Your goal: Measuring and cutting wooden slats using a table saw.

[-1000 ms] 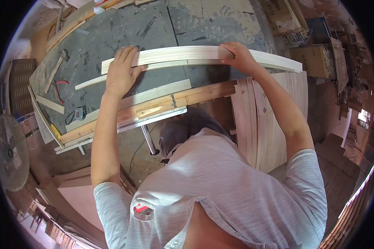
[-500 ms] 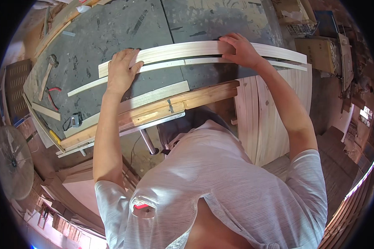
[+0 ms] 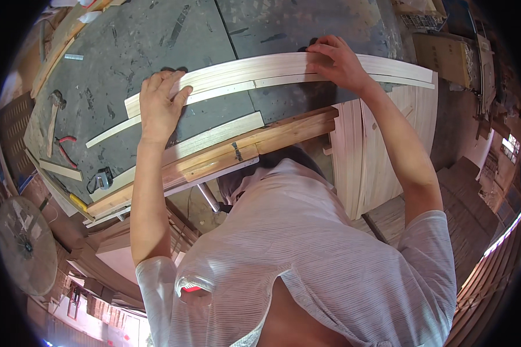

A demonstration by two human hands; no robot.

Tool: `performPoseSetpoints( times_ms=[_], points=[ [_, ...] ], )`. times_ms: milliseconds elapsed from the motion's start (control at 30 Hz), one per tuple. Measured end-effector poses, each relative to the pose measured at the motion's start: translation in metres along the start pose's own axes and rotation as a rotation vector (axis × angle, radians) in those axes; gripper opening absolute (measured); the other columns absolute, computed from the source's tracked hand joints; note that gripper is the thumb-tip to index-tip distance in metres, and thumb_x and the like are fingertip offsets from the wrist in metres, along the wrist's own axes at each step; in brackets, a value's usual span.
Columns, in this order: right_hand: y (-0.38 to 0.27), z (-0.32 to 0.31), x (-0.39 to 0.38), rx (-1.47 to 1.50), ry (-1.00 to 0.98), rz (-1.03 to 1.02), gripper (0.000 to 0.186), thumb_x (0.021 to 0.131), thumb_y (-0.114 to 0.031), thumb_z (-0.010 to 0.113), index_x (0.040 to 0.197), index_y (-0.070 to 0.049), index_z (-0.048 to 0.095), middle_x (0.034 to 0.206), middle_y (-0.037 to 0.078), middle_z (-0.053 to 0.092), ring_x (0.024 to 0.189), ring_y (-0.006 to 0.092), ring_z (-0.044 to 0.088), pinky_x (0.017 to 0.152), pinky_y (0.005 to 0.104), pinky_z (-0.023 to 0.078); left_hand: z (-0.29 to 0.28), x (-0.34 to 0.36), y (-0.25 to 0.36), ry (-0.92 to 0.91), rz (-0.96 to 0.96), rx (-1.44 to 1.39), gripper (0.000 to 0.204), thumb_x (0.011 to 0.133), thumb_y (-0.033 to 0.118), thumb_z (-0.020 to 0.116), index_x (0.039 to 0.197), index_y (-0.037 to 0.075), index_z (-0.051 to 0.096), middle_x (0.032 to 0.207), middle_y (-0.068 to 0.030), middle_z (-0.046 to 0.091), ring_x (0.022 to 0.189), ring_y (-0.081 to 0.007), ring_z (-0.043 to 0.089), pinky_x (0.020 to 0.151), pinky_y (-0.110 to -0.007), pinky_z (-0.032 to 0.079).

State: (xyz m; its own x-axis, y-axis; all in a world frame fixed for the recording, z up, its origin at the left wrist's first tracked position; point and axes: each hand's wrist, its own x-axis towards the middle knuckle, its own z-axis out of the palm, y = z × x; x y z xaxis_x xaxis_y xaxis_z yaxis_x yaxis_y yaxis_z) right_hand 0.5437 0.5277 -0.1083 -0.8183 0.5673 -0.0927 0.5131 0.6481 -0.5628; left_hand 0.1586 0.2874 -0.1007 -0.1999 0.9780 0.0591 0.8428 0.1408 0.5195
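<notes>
A long pale wooden board (image 3: pixel 255 70) lies across the dark grey workbench (image 3: pixel 133 40), with a thin wooden strip (image 3: pixel 214 94) along its near edge. My left hand (image 3: pixel 159 104) presses flat on the board's left end, fingers spread. My right hand (image 3: pixel 336 61) grips the board further right, fingers over its far edge. Another flat strip (image 3: pixel 214 136) and a thicker timber rail (image 3: pixel 260 141) lie nearer to me on the bench.
A hammer (image 3: pixel 53 118), red-handled pliers (image 3: pixel 65 150) and a tape measure (image 3: pixel 101 179) lie at the bench's left. Pale boards (image 3: pixel 370 168) lean stacked at the bench's right end. A fan (image 3: pixel 23 246) stands low on the left. Cardboard boxes (image 3: pixel 446 52) sit at the far right.
Both hands and the board have shifted slightly toward me on the bench; the hands keep their hold on the board.
</notes>
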Motion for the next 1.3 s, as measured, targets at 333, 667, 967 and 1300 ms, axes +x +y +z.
performPoseSetpoints(
  times_ms=[333,667,967,1300],
  points=[
    [-0.004,-0.002,-0.001,-0.132,0.005,0.007,0.042,0.087,-0.022,0.083,0.126,-0.010,0.074,0.123,0.010,0.066,0.120,0.0325,0.060,0.104,0.0419,0.050,-0.002,0.001,0.005,0.018,0.000,0.012,0.038,0.084,0.019,0.086,0.121,0.010,0.078,0.116,-0.0092,0.071,0.109,-0.0312,0.061,0.096,-0.041,0.051],
    [-0.002,-0.003,0.006,0.025,-0.005,0.060,0.036,0.083,-0.022,0.083,0.117,-0.013,0.075,0.112,0.008,0.069,0.108,0.0323,0.062,0.098,0.0435,0.049,-0.004,0.002,0.007,-0.032,-0.029,0.018,0.038,0.087,0.021,0.086,0.122,0.010,0.077,0.121,-0.0114,0.069,0.113,-0.0321,0.061,0.099,-0.041,0.051],
    [-0.012,-0.002,0.003,0.057,0.002,0.140,0.033,0.084,-0.012,0.079,0.117,-0.009,0.074,0.121,0.009,0.065,0.119,0.0325,0.058,0.106,0.0403,0.047,0.000,0.001,0.008,0.013,-0.027,0.018,0.038,0.083,0.018,0.088,0.119,0.009,0.078,0.120,-0.0092,0.070,0.112,-0.0309,0.062,0.098,-0.041,0.051],
    [-0.015,0.001,0.005,-0.041,0.002,0.171,0.033,0.082,-0.014,0.080,0.115,-0.013,0.076,0.118,0.005,0.068,0.114,0.0316,0.060,0.101,0.0442,0.047,0.001,-0.001,0.010,0.011,-0.060,0.012,0.037,0.084,0.017,0.087,0.119,0.009,0.078,0.121,-0.0094,0.069,0.113,-0.0305,0.061,0.100,-0.041,0.050]
  ],
)
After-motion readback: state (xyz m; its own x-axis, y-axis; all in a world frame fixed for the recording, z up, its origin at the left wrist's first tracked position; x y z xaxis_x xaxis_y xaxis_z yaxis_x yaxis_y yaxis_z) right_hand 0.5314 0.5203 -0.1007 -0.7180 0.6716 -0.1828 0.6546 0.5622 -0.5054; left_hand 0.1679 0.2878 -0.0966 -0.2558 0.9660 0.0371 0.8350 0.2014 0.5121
